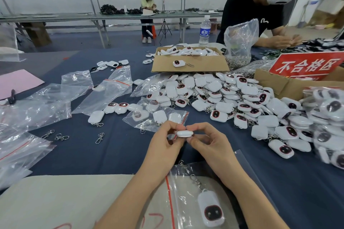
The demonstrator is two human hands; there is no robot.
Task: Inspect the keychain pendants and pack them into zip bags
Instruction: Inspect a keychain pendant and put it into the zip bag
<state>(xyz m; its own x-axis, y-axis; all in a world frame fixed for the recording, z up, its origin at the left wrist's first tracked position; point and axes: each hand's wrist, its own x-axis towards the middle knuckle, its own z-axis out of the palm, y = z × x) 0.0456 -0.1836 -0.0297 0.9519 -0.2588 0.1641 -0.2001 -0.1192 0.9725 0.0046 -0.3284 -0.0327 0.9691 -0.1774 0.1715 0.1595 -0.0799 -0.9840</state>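
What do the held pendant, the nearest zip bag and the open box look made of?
Pendant: probably moulded white plastic; smooth, faintly glossy shell.
Zip bag: thin clear plastic film; shiny creases, red seal strip.
Box: brown cardboard; matte, folded flaps.

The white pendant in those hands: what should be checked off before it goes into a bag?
1. Grip on the pendant: ok, the left hand and right hand pinch its ends.
2. Printed face checked: cannot tell, it sits edge-on to the camera.
3. Shell free of cracks: cannot tell, too small to judge.
4. Zip bag within reach: ok, it lies between the forearms with a packed pendant inside.
5. Bag mouth open: cannot tell.
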